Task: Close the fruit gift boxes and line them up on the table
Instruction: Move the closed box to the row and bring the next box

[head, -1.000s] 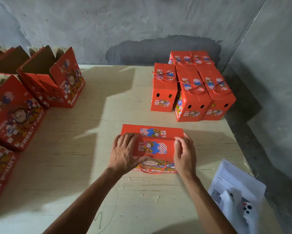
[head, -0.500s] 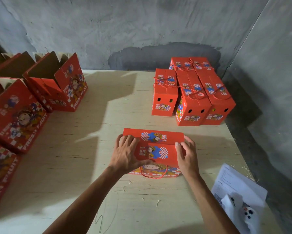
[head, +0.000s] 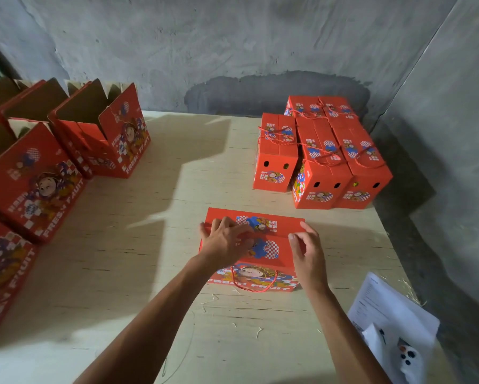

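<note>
A red fruit gift box (head: 282, 225) with a red cord handle stands in front of me on the pale wooden table (head: 138, 261), its top flaps folded down. My left hand (head: 226, 241) lies flat on the left part of the top with fingers spread. My right hand (head: 306, 250) is at the right end of the top, fingers loosely curled with their tips at the flap edge. Several closed boxes (head: 322, 153) stand packed together at the far right. Several open boxes (head: 105, 134) with raised flaps stand along the left side.
A white sheet of paper (head: 390, 309) with a phone (head: 408, 358) on it lies at the near right corner. Grey concrete walls close the table in at the back and right. Bits of straw lie on the tabletop.
My right hand has lifted its fingers and curled them at the box's right end. My left hand stays pressed on the top. The view has tilted upward a little.
</note>
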Available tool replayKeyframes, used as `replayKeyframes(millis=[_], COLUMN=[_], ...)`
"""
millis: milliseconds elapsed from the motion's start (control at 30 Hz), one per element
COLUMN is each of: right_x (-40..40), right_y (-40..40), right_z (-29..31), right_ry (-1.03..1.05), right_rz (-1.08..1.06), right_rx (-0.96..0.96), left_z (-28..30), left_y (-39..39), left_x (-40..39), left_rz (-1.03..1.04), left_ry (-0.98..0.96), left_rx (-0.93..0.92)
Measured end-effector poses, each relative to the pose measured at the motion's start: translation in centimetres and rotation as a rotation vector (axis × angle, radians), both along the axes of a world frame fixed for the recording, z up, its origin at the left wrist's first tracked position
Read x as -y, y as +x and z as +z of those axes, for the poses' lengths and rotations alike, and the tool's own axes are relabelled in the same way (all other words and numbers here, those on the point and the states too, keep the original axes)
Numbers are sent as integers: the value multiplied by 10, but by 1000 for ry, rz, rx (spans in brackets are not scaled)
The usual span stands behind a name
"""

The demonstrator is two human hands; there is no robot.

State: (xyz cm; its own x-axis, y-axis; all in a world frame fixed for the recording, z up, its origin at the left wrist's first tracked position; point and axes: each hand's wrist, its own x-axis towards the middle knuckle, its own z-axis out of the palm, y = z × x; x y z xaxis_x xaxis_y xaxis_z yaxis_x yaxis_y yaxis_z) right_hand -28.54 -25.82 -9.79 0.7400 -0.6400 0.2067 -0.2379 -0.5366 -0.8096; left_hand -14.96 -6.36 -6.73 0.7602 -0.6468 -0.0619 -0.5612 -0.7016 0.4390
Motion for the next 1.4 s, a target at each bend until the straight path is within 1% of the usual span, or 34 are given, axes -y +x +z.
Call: replayKeyframes(millis=[100, 233, 333, 467, 600, 633, 700, 767, 867, 967, 1167, 1267, 1333, 1400], right_x=[0, 2, 5, 17, 32, 32, 30, 29, 28, 26, 23, 19, 19, 19], right_y=[1, 2, 3, 4, 6, 6, 8, 9, 9, 9, 7, 5, 5, 6], right_z=[0, -1, 0, 0, 8, 10, 11, 11, 11, 7, 1, -2, -3, -5], right_ry=[-15, -30, -45, 23, 134, 146, 167, 187, 178, 172, 128, 90, 52, 45], right_rz=[1, 20, 42, 138, 284, 302, 292, 278, 278, 259, 227, 209, 198, 186], right_rx=[-32, -58, -72, -72, -144, -158, -159, -148, -143, -140, -95, -48, -52, -60], left_z=[5, 5, 7, 11, 19, 19, 19, 15, 7, -1, -10, -12, -12, -11], left_y=[2, 1, 1, 2, 4, 1, -8, -15, -20, -26, -26, -28, -21, -9], left_x=[9, 10, 11, 9, 16, 20, 27, 32, 35, 40, 40, 32, 23, 12], left_rz=[75, 109, 85, 7, -43, -48, -67, -56, 21, 91, 98, 52, 10, 48], left_ry=[-19, -61, -46, 15, 128, 151, 189, 144, -24, -130, -180, -186, -198, -198], left_rx=[-90, -95, -99, -112, -176, -170, -101, -65, -80, -67, -49, 22, 88, 133])
